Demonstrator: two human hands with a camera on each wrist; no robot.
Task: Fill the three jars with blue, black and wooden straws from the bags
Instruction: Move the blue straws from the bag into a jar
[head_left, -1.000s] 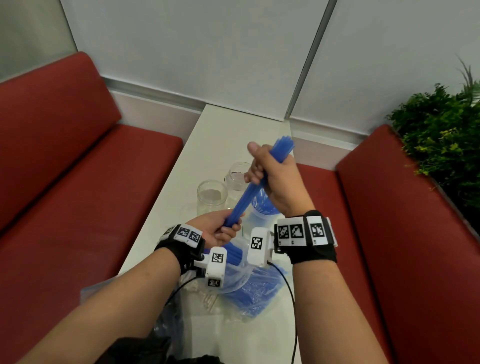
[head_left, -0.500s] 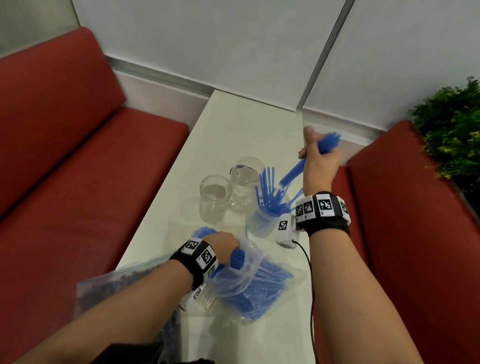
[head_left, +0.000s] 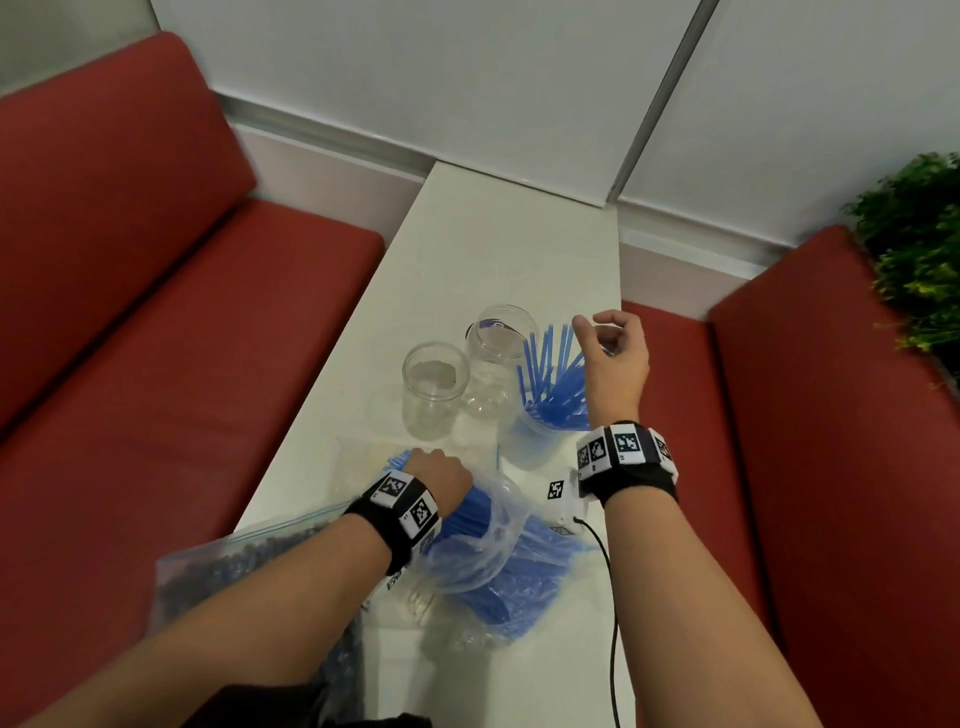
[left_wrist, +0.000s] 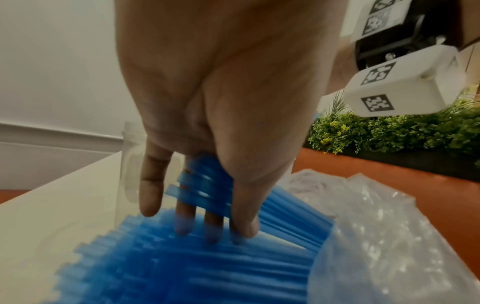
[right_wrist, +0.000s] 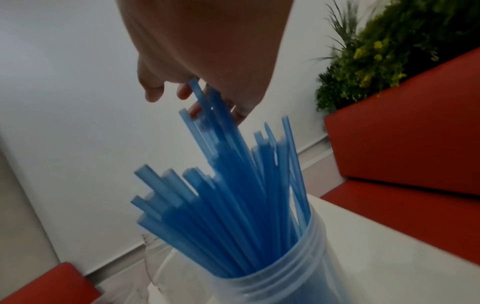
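Hovering my right hand (head_left: 615, 358) loosely curled over jarred straws (right_wrist: 233, 195); only left-wrist view shows my left hand (left_wrist: 221, 102) grasping bagged straws (left_wrist: 207, 183).

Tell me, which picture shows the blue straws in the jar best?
The right wrist view: the blue straws in the jar fill it. The head view shows them small, partly behind the right hand. The left wrist view misses them.

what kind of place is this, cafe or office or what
Probably a cafe or lounge booth, though that is a guess: red cushioned benches flank a narrow white table set against a plain wall, with a leafy green planter behind the right bench.
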